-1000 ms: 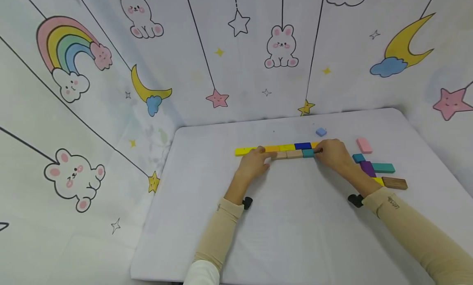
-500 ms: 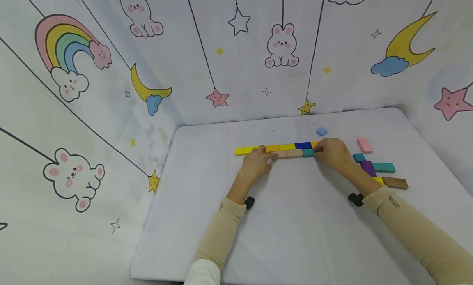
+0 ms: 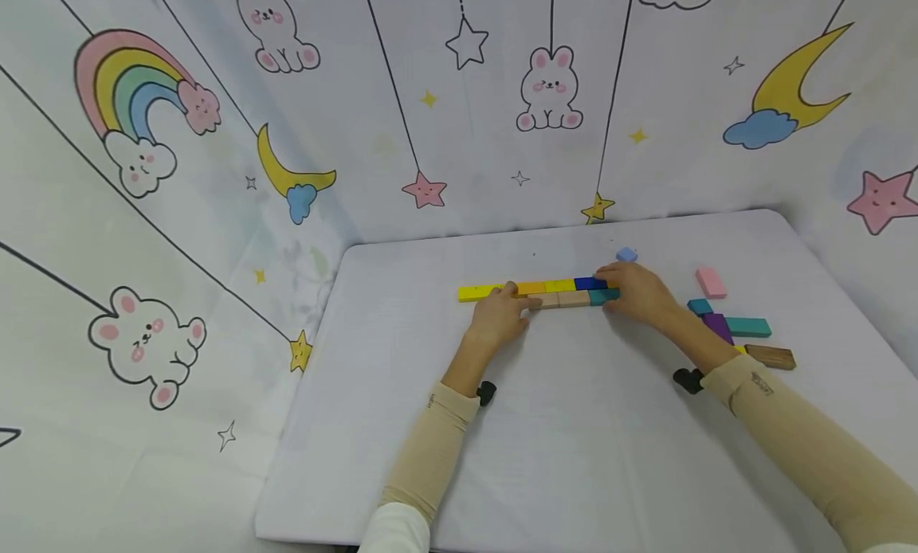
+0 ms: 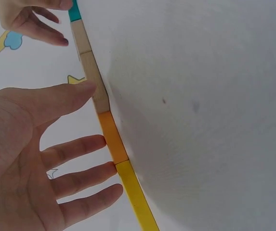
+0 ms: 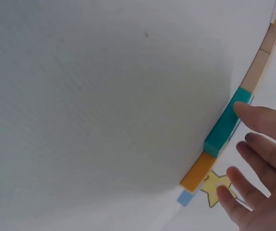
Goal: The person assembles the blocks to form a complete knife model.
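Two rows of blocks lie side by side. The back row runs from a long yellow block [image 3: 475,294] through orange [image 3: 531,288] and yellow to a blue block [image 3: 590,284]. Wooden blocks [image 3: 574,299] and a teal block [image 3: 604,296] form the front row. My left hand [image 3: 497,314] touches the row's left part. Its thumb rests on a wooden block [image 4: 95,79], with outstretched fingers by the orange block [image 4: 112,137]. My right hand [image 3: 641,294] is at the right end, thumb on the teal block [image 5: 224,122], fingers loosely spread behind. An orange block [image 5: 199,172] continues beyond the teal.
A light blue block [image 3: 627,254] lies behind my right hand. Farther right are pink [image 3: 711,283], small teal [image 3: 700,307], purple [image 3: 718,328], long teal [image 3: 749,327] and brown wooden [image 3: 770,357] blocks, plus a partly hidden yellow one. The white table [image 3: 545,441] meets a patterned cloth backdrop.
My right hand has shifted slightly up and left, from the row's end to across the teal and blue blocks, showing more teal. My left hand has barely moved.
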A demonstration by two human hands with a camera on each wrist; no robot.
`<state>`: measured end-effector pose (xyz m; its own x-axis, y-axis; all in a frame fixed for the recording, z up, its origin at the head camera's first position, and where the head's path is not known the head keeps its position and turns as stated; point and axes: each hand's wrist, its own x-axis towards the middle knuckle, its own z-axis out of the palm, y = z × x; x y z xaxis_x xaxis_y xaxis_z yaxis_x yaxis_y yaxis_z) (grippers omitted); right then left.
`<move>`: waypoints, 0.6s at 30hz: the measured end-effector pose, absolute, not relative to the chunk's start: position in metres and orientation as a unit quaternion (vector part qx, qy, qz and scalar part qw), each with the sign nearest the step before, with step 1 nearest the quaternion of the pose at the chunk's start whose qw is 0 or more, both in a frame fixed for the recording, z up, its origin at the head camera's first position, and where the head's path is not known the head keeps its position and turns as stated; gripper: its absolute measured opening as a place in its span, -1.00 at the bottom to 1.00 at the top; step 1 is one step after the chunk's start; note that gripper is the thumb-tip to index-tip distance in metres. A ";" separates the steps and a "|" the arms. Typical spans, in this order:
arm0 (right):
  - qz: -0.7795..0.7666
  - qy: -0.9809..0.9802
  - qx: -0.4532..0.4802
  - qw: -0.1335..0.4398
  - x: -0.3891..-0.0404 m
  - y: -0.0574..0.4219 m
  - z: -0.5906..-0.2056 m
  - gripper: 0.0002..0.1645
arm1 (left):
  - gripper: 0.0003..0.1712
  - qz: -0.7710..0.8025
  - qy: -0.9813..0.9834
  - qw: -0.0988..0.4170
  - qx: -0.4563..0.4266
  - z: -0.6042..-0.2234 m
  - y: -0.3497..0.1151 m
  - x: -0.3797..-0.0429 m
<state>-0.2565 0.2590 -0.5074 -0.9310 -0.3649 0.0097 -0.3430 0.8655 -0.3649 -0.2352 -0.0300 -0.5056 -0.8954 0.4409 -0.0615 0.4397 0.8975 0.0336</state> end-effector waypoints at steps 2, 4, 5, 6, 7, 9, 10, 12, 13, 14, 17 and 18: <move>-0.186 0.964 -0.188 0.035 -0.258 0.259 -0.508 -0.31 | -0.48 0.013 0.973 0.036 0.226 -0.505 -0.030 -0.235; -0.186 0.963 -0.193 0.036 -0.260 0.259 -0.510 -0.35 | -0.47 0.014 0.973 0.037 0.225 -0.505 -0.030 -0.236; -0.187 0.962 -0.196 0.034 -0.260 0.259 -0.510 -0.37 | -0.47 0.015 0.973 0.038 0.226 -0.505 -0.030 -0.236; -0.186 0.962 -0.200 0.030 -0.261 0.260 -0.511 -0.40 | -0.47 0.016 0.973 0.038 0.226 -0.505 -0.030 -0.236; -0.185 0.961 -0.202 0.027 -0.261 0.260 -0.511 -0.42 | -0.47 0.015 0.973 0.038 0.226 -0.505 -0.030 -0.236; -0.181 0.961 -0.208 0.020 -0.262 0.260 -0.511 -0.45 | -0.47 0.012 0.973 0.036 0.226 -0.506 -0.030 -0.236; -0.177 0.961 -0.211 0.018 -0.263 0.260 -0.511 -0.46 | -0.47 0.011 0.973 0.035 0.226 -0.506 -0.030 -0.236; -0.169 0.961 -0.216 0.018 -0.264 0.259 -0.510 -0.47 | -0.48 0.010 0.974 0.034 0.226 -0.507 -0.030 -0.236; -0.166 0.962 -0.217 0.020 -0.264 0.259 -0.510 -0.48 | -0.48 0.008 0.974 0.034 0.226 -0.507 -0.030 -0.236; -0.163 0.962 -0.218 0.022 -0.264 0.258 -0.510 -0.48 | -0.48 0.008 0.973 0.033 0.226 -0.507 -0.030 -0.237; -0.156 0.963 -0.218 0.027 -0.266 0.257 -0.510 -0.51 | -0.48 0.007 0.973 0.033 0.226 -0.508 -0.031 -0.237; -0.158 0.963 -0.217 0.029 -0.266 0.256 -0.510 -0.52 | -0.48 0.006 0.973 0.033 0.227 -0.508 -0.031 -0.237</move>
